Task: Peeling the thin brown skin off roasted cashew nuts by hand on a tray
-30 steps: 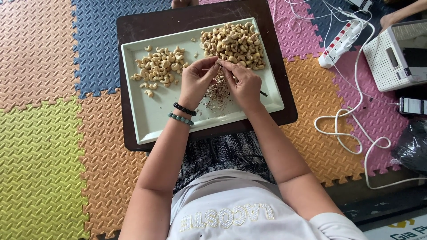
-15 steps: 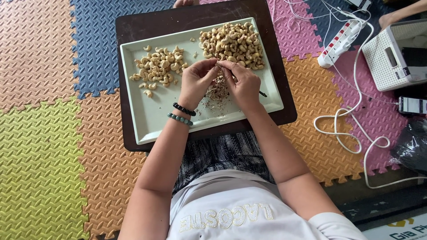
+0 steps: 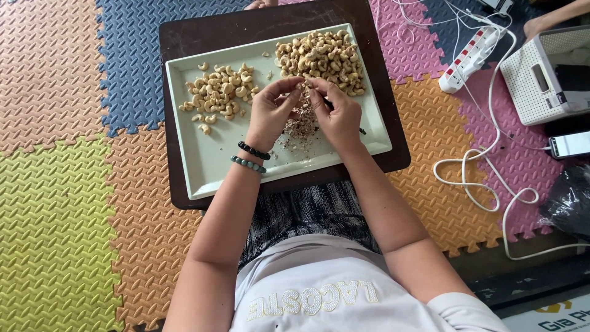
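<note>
A pale rectangular tray (image 3: 215, 160) rests on a dark brown board (image 3: 203, 37) over my lap. One heap of cashew nuts (image 3: 220, 91) lies at the tray's left, a larger heap of cashews (image 3: 322, 56) at its far right. Both hands meet over the tray's middle. My left hand (image 3: 270, 114) and my right hand (image 3: 337, 114) pinch one cashew nut (image 3: 302, 86) between their fingertips. A small pile of brown skin flakes (image 3: 300, 128) lies under the hands. Two bead bracelets (image 3: 251, 157) circle my left wrist. A thin dark tool tip shows by my right hand.
Coloured foam mats (image 3: 55, 203) cover the floor. A white power strip (image 3: 472, 50) with looping white cables (image 3: 485, 184) lies to the right, beside a white box-shaped device (image 3: 541, 80), a phone (image 3: 571, 144) and a black bag (image 3: 568, 203). Another person's foot shows at the top right corner.
Both hands stay together over the tray's middle, with only small finger movements on the nut. The camera view has shifted slightly.
</note>
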